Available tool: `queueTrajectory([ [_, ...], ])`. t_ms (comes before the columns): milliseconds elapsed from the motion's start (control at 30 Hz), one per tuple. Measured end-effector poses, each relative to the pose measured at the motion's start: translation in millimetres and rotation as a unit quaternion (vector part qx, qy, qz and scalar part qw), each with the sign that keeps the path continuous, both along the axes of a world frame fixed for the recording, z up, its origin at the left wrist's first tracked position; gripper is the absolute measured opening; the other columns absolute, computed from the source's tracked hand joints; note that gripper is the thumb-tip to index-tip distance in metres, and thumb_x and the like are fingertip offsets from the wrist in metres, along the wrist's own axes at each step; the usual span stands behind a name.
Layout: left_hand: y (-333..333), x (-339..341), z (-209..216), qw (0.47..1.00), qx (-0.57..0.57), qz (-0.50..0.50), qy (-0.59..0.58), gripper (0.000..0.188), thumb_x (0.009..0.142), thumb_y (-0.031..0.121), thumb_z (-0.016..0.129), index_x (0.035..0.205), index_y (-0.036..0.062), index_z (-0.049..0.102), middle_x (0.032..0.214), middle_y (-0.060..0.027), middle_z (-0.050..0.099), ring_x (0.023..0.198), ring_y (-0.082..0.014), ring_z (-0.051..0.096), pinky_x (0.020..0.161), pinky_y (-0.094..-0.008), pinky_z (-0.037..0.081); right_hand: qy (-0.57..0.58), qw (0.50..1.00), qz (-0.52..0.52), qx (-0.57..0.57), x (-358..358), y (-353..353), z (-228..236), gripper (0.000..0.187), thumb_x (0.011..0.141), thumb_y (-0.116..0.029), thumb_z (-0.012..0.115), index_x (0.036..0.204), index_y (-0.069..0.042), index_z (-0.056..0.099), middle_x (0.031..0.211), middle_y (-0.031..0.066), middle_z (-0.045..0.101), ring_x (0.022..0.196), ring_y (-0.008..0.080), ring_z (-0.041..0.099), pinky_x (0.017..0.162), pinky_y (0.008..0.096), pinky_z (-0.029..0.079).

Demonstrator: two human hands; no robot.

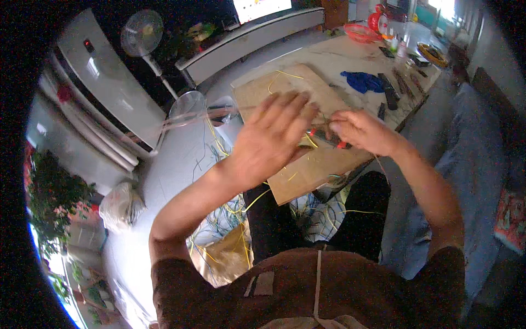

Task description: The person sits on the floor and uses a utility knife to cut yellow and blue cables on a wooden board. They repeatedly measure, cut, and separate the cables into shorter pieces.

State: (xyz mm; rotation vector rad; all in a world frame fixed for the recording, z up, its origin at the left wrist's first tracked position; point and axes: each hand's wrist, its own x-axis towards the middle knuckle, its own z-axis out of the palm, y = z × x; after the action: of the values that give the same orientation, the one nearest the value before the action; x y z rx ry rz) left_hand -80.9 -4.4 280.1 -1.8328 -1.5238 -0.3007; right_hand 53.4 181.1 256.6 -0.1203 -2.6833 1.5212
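Note:
My left hand (271, 134) is stretched out flat above a brown board (298, 181), its fingers extended and slightly blurred. From behind it, a blurred bundle of thin pinkish strands (203, 114) reaches out to the left. My right hand (361, 131) is closed in a pinch at the board's right side, and a thin wire (382, 167) trails below it. Between the hands lies a dark tool with red parts (342, 145), mostly hidden. Short yellow wire pieces (290, 176) are scattered on the board.
Tangled green and yellow wires (315, 211) lie below the board, around my legs. A marble-topped table (339, 57) carries a blue cloth (361, 82), a red basket (361, 33) and dark tools (390, 93). A standing fan (143, 33) and a white bag (120, 207) are on the left.

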Motion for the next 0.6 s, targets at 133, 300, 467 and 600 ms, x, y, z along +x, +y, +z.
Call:
queueTrajectory([
  [133, 23.8, -0.3, -2.5, 0.982, -0.185, 0.034, -0.01, 0.034, 0.073, 0.013, 0.052, 0.106, 0.0062, 0.051, 0.099, -0.0081, 0.057, 0.085, -0.026, 0.058, 0.071, -0.0338, 0.047, 0.04, 0.998, 0.013, 0.052, 5.5, -2.5, -1.6, 0.028, 0.087, -0.029, 0.046, 0.095, -0.004, 0.053, 0.072, 0.0002, 0.054, 0.065, 0.0095, 0.049, 0.057, 0.0248, 0.042],
  [300, 35.5, -12.4, 17.0, 0.98, -0.194, 0.002, -0.051, 0.026, 0.076, 0.01, 0.048, 0.101, 0.0056, 0.054, 0.099, -0.0119, 0.058, 0.087, -0.0274, 0.057, 0.071, -0.0343, 0.047, 0.023, 0.995, 0.05, -0.086, 15.3, 48.0, 1.5, 0.035, 0.091, -0.03, 0.039, 0.1, 0.001, 0.052, 0.079, 0.0046, 0.057, 0.067, 0.009, 0.052, 0.062, 0.0235, 0.044],
  [467, 44.1, -14.3, 28.6, 0.982, -0.178, 0.0, -0.059, 0.026, 0.076, 0.011, 0.05, 0.1, 0.0041, 0.054, 0.097, -0.0136, 0.058, 0.082, -0.0311, 0.057, 0.068, -0.0362, 0.048, 0.023, 0.99, -0.074, -0.12, 31.4, 53.1, 6.7, 0.043, 0.089, -0.035, 0.043, 0.109, 0.003, 0.049, 0.09, 0.0084, 0.058, 0.084, 0.0137, 0.054, 0.08, 0.027, 0.042],
  [600, 40.5, -24.6, 26.0, 0.972, -0.208, 0.037, -0.099, 0.024, 0.076, 0.011, 0.048, 0.099, 0.0041, 0.054, 0.095, -0.0142, 0.058, 0.08, -0.0321, 0.057, 0.067, -0.0368, 0.048, 0.055, 0.991, 0.001, 0.119, 33.3, 52.7, -6.6, 0.036, 0.086, -0.023, 0.051, 0.113, 0.0, 0.047, 0.1, 0.0044, 0.055, 0.092, 0.0115, 0.049, 0.081, 0.0254, 0.04],
])
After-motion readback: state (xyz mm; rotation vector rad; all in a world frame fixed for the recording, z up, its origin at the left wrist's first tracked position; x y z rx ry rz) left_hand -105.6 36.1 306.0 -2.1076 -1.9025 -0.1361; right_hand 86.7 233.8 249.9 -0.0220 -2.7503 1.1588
